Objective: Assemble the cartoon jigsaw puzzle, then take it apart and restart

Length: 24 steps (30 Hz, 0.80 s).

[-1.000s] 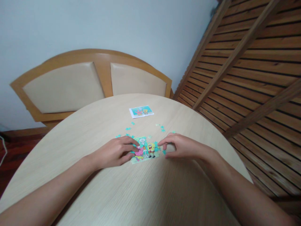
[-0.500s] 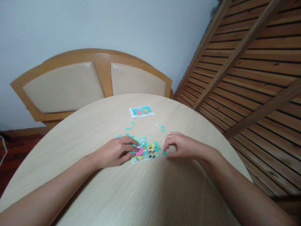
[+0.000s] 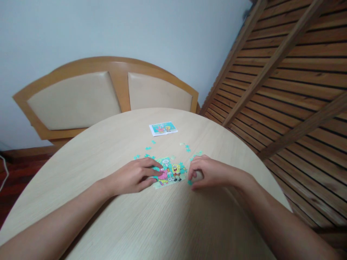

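A small cartoon jigsaw, partly assembled, lies on a round light-wood table. My left hand rests on the puzzle's left edge, fingers stretched flat and pressing it down. To the right of the puzzle my right hand curls with fingertips bent down onto a teal loose piece on the table. Several loose teal pieces are scattered beyond the puzzle, with more at the right.
A small reference picture card lies farther back on the table. A wooden bench backrest with beige cushions stands behind the table. A slatted wooden panel leans at the right.
My right hand has drawn back from the puzzle's right edge and curled down over a loose piece. The left hand stays on the puzzle, which sits slightly nearer.
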### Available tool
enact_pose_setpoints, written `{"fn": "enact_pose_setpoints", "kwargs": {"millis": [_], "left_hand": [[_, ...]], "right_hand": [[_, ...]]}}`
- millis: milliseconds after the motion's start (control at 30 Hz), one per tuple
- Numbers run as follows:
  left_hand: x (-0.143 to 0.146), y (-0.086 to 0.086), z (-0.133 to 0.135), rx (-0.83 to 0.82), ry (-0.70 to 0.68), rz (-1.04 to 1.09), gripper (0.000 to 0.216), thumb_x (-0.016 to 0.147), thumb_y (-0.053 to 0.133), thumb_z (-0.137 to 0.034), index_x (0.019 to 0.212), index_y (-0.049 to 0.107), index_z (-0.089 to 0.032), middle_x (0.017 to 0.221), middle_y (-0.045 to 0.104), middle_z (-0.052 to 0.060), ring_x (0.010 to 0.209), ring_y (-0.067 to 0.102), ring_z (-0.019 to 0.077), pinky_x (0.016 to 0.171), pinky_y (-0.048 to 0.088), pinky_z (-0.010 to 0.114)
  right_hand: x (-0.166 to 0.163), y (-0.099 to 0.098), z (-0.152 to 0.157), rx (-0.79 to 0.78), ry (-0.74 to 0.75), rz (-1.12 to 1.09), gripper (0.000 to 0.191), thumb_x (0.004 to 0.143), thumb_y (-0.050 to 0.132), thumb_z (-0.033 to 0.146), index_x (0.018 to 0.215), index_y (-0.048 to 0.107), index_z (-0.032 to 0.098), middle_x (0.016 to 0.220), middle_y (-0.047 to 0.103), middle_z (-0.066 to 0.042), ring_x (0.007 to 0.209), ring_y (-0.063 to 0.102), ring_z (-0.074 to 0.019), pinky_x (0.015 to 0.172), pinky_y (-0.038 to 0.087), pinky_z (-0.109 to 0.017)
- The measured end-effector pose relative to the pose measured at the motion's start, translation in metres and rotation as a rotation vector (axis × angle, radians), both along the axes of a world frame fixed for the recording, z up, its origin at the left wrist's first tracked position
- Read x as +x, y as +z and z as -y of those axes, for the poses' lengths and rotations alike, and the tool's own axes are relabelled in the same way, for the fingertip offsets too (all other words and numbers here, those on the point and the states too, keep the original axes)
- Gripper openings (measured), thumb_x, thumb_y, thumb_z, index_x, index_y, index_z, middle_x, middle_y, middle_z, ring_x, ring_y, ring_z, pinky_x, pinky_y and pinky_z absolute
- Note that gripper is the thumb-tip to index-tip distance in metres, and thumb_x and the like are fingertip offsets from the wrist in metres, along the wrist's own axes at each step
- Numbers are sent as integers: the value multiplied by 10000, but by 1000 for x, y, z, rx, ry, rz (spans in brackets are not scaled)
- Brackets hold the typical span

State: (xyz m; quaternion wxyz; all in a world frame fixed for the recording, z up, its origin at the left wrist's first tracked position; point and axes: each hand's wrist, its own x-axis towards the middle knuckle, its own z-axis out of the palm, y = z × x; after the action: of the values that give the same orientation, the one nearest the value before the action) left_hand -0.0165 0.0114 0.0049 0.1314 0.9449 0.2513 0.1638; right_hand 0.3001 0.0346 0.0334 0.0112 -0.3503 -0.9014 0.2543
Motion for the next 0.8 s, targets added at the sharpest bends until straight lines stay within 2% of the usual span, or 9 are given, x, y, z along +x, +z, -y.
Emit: {"fn": "enact_pose_setpoints", "kwargs": {"millis": [133, 333, 533, 667, 800], "left_hand": [[3, -4, 1, 4, 8, 6, 293, 1028, 517, -289, 1266, 676, -225, 1279, 650, 111, 1162, 624, 255, 1013, 521, 432], [5, -5, 2, 10, 13, 15, 284, 1024, 527, -280, 1261, 673, -225, 1266, 649, 108, 1148, 628, 253, 1000, 526, 427], [4, -4, 2, 11, 12, 13, 276, 1020, 529, -274, 1247, 679, -223, 1264, 657, 107, 1154, 631, 254, 1003, 525, 423], [4, -2, 2, 13, 13, 15, 260, 1018, 529, -276, 1214, 689, -218, 1260, 664, 105, 1151, 633, 252, 1010, 521, 427], [4, 0, 2, -2, 21, 6, 251, 1026, 520, -290, 1190, 697, -219, 1245, 666, 101, 1133, 635, 241, 1007, 522, 421]], "right_hand": [[-18, 4, 18, -25, 115, 4, 179, 732, 852, 336, 843, 761, 229, 810, 707, 15, 875, 633, -197, 905, 356, -365], [-33, 3, 32, -12, 162, -48, 251, 727, 864, 381, 864, 746, 207, 773, 683, 21, 832, 621, -185, 902, 353, -363], [-24, 9, 28, 2, 177, -21, 134, 775, 801, 243, 907, 779, 244, 864, 721, 3, 923, 631, -207, 924, 352, -368], [-11, 10, 17, -19, 168, 26, 211, 814, 710, 132, 909, 805, 295, 902, 748, 10, 947, 655, -202, 925, 350, -368], [4, 8, 4, -17, 85, -5, 291, 832, 648, 88, 926, 812, 309, 941, 766, 24, 943, 682, -181, 941, 366, -345]]}}
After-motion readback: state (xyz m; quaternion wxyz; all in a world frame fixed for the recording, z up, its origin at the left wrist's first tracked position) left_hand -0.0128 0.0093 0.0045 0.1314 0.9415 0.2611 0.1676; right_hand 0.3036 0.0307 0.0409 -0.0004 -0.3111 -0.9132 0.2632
